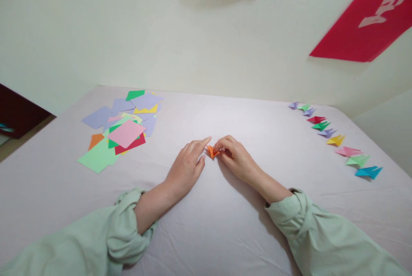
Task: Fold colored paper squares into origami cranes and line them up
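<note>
On cloth (225,233), right hand (237,159) seemingly pinches orange paper (212,151).

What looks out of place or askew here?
Only the paper sheets at left: a loose heap, overlapping at odd angles. The folded pieces at right sit in a tidy row. The right hand pinches the orange piece, the left hand beside it; no damage visible.

Ten folded pieces (335,140), one orange fold (212,151)

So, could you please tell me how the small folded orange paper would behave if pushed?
The orange paper looks tiny and thin, so probably very light and easily crushed. Folded flat-sided, it should slide on the table rather than roll.
</note>
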{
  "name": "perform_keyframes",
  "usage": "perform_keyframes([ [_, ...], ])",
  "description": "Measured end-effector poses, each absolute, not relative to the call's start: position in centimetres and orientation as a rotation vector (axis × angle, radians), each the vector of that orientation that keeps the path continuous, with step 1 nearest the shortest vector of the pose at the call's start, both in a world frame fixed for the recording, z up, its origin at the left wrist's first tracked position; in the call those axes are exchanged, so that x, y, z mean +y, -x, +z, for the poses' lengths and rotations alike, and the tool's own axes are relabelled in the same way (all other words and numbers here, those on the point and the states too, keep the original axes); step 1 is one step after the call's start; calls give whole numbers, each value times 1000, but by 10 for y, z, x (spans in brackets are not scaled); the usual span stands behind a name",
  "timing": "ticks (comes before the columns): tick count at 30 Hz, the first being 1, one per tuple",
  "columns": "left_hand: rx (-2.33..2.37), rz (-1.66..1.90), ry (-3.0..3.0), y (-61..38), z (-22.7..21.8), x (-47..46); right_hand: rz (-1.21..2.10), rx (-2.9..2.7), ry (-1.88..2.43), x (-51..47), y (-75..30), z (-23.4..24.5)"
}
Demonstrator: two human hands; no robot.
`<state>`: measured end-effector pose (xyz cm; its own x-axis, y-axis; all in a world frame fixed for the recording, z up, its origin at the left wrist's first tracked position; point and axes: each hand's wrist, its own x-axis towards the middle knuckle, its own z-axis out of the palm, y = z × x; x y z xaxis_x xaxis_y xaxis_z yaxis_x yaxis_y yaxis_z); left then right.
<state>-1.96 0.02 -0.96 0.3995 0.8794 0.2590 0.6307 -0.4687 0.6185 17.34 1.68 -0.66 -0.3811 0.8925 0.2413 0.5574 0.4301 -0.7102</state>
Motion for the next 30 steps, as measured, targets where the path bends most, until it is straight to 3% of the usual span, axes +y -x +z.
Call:
perform_keyframes([
  [5,1156,836,-2187,19,-7,1,718,-2080,1179,16,-173,-6],
  [22,1362,508,-2608,15,-2,-6,576,-2225,1553,-7,-162,8],
  [30,1324,696,-2269,13,-1,-8,498,-2301,1545,-5,-164,3],
])
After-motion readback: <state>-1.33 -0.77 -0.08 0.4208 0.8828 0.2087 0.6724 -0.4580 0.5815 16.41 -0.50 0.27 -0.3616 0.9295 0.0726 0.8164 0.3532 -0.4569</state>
